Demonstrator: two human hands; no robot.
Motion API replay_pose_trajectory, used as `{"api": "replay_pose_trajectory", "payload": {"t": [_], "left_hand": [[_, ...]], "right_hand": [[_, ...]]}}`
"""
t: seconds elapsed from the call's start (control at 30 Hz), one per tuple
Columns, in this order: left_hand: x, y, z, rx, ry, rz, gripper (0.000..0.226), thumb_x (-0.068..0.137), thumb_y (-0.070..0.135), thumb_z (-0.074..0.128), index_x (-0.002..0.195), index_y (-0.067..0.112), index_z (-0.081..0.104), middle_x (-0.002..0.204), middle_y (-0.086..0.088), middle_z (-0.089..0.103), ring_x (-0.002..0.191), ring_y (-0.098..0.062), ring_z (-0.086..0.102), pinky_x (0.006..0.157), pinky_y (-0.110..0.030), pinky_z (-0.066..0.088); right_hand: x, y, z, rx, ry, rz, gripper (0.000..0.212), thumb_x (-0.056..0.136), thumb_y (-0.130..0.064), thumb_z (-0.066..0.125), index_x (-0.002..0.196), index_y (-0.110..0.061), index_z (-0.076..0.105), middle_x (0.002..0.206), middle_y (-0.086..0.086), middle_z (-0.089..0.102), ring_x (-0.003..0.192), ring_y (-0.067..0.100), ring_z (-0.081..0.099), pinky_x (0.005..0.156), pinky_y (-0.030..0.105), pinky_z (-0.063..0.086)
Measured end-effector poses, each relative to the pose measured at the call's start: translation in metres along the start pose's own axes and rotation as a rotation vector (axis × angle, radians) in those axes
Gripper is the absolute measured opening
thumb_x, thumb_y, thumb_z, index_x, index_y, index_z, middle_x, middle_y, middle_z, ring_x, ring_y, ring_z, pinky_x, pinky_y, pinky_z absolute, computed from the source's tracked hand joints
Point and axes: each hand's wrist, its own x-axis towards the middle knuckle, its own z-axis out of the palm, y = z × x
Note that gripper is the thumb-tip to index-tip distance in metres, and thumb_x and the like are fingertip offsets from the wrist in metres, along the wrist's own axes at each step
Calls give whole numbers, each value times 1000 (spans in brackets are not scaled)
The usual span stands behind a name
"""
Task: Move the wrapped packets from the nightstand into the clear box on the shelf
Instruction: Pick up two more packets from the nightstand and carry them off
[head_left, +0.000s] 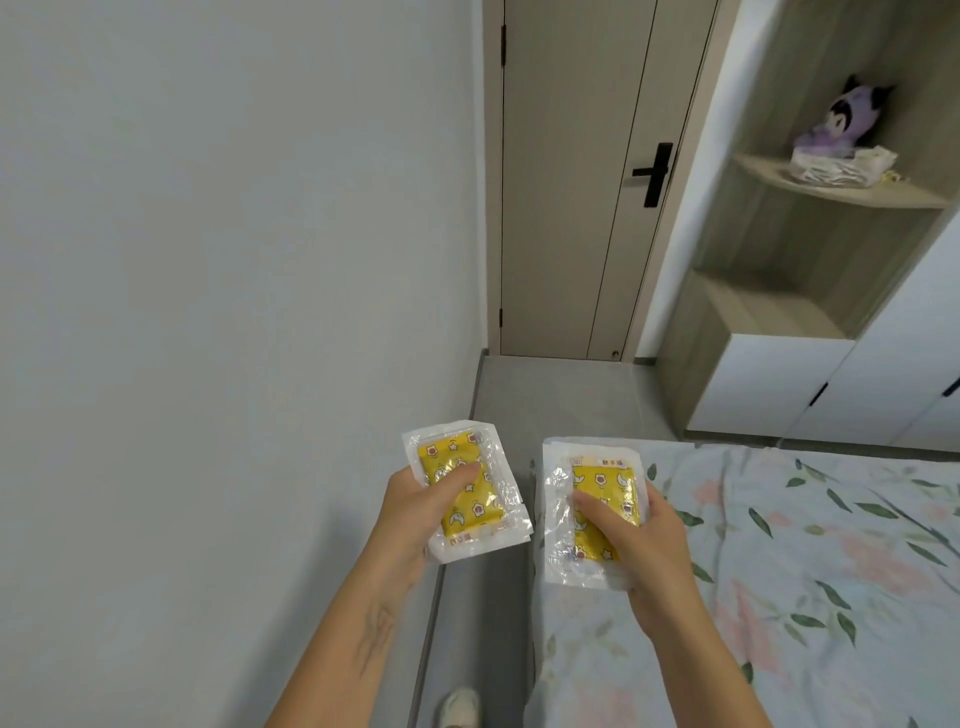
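Two wrapped packets are held, one in each hand. The left hand (415, 512) is curled round the left packet (465, 493), thumb pressed on its yellow face; the right hand (636, 540) grips the right packet (587, 512) the same way, thumb on top and fingers beneath. Both packets are carried in the air, near each other but apart, over the gap between the grey wall (208, 312) and the floral bed (779, 571). Further off, a closed door (571, 182) is seen, and to its right a shelf (831, 189) on which a purple plush toy (844, 122) sits over a pale, clear-looking container (841, 166). The carrying step is judged to be in hand: the packets are already lifted and not yet delivered. Next, the shelf must be approached and both packets released into the box. Whether that container is the clear box cannot be told, as it is small and blurred. The nightstand is not in view, and a shoe (460, 706) is cut off at the bottom edge
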Motion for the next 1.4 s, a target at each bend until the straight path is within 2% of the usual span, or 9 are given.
{"api": "replay_pose_trajectory", "payload": {"t": [0.13, 0.3, 0.43, 0.63, 0.8, 0.9, 1.17, 1.4], "left_hand": [[70, 24, 13, -14, -17, -3, 10, 83, 18, 72, 92, 20, 70, 74, 4, 75, 60, -10, 72, 43, -22, 51], [175, 53, 23, -30, -6, 0, 14, 82, 18, 72, 96, 18, 70, 81, 0, 76, 65, -13, 73, 49, -25, 54], [266, 81, 28, -28, -4, -7, 15, 82, 16, 73, 96, 18, 71, 82, -1, 77, 70, -16, 74, 56, -29, 56], [376, 131, 51, -22, -12, -3, 14, 82, 15, 73, 95, 16, 71, 85, -5, 76, 75, -21, 74, 61, -31, 56], [442, 168, 82, -12, -48, 16, 10, 82, 14, 73, 91, 18, 71, 85, -5, 76, 74, -20, 73, 65, -33, 57], [472, 179, 94, 6, -67, 11, 12, 81, 15, 73, 93, 19, 71, 85, -4, 76, 73, -20, 73, 63, -32, 57], [557, 201, 115, -29, -2, -7, 8, 82, 15, 73, 88, 19, 70, 74, 0, 76, 60, -14, 72, 51, -28, 55], [700, 265, 164, -37, -20, 59, 8, 82, 15, 72, 87, 20, 69, 70, 5, 75, 60, -11, 72, 48, -23, 53]], "right_hand": [[66, -14, 21, -7, 9, -23, 25, 74, -13, 80, 93, -22, 65, 82, 1, 74, 75, 22, 72, 70, 40, 60], [170, -29, 56, -10, 22, -27, 25, 74, -11, 79, 94, -19, 66, 82, 2, 74, 72, 19, 71, 61, 31, 58], [264, -46, 91, -19, 20, -19, 27, 75, -12, 79, 98, -17, 66, 85, 4, 74, 76, 22, 71, 67, 35, 59], [381, -81, 127, -33, 12, -38, 25, 76, -13, 78, 94, -23, 64, 84, 0, 72, 75, 20, 71, 62, 32, 59], [443, -99, 140, 4, 24, -62, 26, 77, -11, 78, 100, -14, 66, 89, 6, 75, 73, 19, 71, 65, 34, 58], [476, -106, 145, 12, 21, -56, 24, 77, -9, 78, 98, -13, 67, 86, 6, 75, 72, 18, 71, 66, 36, 59], [583, -125, 169, 71, 3, -25, 18, 80, -8, 74, 95, -13, 67, 80, 2, 75, 69, 16, 70, 59, 29, 56], [742, -164, 193, 70, 30, -54, 19, 80, -10, 75, 96, -14, 66, 81, 1, 74, 69, 15, 71, 59, 29, 57]]}}
